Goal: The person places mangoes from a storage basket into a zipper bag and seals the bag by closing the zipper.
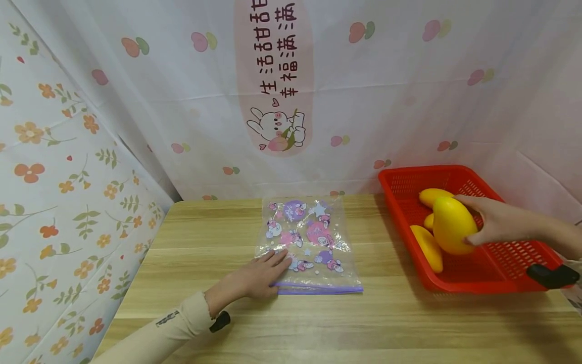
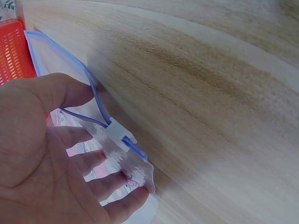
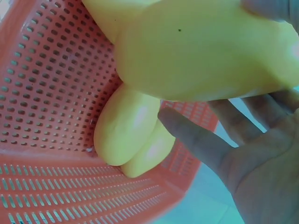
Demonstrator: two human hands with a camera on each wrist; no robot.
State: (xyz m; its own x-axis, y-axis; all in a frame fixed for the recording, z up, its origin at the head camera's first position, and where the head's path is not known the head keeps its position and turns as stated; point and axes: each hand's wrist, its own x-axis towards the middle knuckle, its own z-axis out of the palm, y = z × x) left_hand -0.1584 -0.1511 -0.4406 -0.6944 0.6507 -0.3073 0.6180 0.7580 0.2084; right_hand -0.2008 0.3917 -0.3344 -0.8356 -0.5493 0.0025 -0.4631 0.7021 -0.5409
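Note:
A clear zip bag (image 1: 309,242) printed with pink and purple cartoons lies flat in the middle of the wooden table (image 1: 364,323). My left hand (image 1: 265,273) rests on its near left corner with fingers spread. In the left wrist view those fingers (image 2: 88,161) show through the plastic beside the white slider (image 2: 122,133). My right hand (image 1: 488,220) grips a large yellow mango (image 1: 452,225) above the red basket (image 1: 482,275). The right wrist view shows this mango (image 3: 205,46) against my palm (image 3: 261,172).
Three more mangoes (image 1: 434,196) (image 1: 427,247) (image 1: 429,221) lie in the basket at the table's right side; two mangoes (image 3: 126,123) show low in the right wrist view. Patterned curtains close off the back and left. Bare wood lies in front of the bag.

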